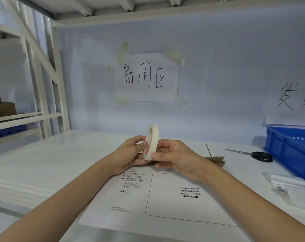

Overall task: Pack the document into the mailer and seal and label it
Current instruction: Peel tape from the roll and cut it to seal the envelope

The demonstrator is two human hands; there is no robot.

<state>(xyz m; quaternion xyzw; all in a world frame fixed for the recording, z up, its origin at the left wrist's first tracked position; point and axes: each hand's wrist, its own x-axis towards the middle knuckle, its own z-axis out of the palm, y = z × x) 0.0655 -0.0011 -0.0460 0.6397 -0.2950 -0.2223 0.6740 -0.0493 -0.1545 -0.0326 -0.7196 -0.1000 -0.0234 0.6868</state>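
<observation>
White mailer [158, 205] flat on table [43, 165], just below both hands. Left hand [130, 154] and right hand [176, 158] pinch tape roll [151, 142]; scissors [256, 155] far right, possibly open.

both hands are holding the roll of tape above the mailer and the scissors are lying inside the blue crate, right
Not quite. In the head view the scissors lie on the table, beside the blue crate. Both the left hand and the right hand do hold the roll of tape above the mailer.
</observation>
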